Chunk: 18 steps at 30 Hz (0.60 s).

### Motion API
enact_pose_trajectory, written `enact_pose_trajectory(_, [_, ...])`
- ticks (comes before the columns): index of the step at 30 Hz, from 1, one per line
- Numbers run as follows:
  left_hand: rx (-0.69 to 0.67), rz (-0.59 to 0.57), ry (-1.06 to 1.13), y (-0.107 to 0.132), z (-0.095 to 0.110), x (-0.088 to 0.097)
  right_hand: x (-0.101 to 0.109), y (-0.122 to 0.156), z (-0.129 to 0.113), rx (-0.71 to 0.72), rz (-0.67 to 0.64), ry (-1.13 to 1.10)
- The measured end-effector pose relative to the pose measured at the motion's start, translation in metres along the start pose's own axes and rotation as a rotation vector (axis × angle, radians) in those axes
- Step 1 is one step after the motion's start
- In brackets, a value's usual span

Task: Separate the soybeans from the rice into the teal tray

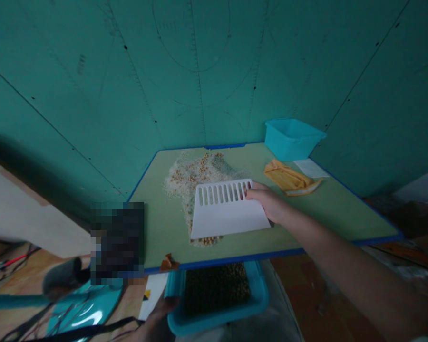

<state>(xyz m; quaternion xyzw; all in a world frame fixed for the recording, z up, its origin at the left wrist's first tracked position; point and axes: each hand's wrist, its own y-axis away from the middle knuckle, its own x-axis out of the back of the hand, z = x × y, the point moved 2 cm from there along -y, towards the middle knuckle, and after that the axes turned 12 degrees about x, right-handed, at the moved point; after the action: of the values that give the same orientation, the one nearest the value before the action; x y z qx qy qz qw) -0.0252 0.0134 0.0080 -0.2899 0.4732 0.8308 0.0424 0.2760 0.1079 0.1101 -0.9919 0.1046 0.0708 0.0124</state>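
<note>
My right hand [267, 202] is closed on the right edge of a white slotted plastic scoop [231, 218], its fingers by the end slot. The scoop stands tilted over the table, its lower edge close to the tabletop. Behind it spreads a pile of white grains and tan beans [203, 171], with more beans [209, 241] showing under its lower left. Below the table's front edge, a blue basin [217, 320] holds a dark mass of beans or grains. My left hand [160, 316], dim and partly cut off, is closed on the basin's left rim.
A turquoise tub [292, 140] stands at the table's back right, near a folded yellow cloth [288, 178] and a white sheet [312, 168]. Brown tape [169, 262] sits on the front edge of the green table [328, 213]. A pixelated dark object [119, 242] lies left.
</note>
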Motion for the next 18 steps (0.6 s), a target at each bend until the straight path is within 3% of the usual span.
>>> enact_pose_trajectory(9, [-0.044, 0.026, 0.010, -0.003, 0.000, 0.006, -0.003, 0.004, -0.002, -0.004, -0.054, -0.017])
enact_pose_trajectory(18, [-0.138, 0.081, 0.000, -0.011, 0.012, 0.005, 0.000, 0.001, 0.000, 0.006, -0.017, 0.002])
